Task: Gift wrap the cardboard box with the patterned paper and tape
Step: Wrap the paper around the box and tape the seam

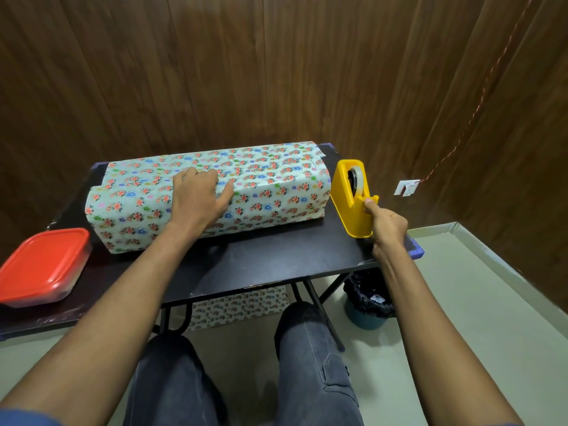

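At the near right edge of the black folding table (261, 269): right hand (388, 226) at the front of the yellow tape dispenser (350, 202), thumb and forefinger pinching at the cutter end; tape strip itself too thin to see. Left of it, mid-table: left hand (196, 198) spread flat, pressing the floral paper (270, 176) down on the long box, which lies lengthwise across the table. Judgement: body wrap done, long seam held and awaiting tape. Both ends appear open, paper overhanging, not folded. Remaining: tape seam, fold and tape ends. Red-lidded container (43, 265) near left, untouched.
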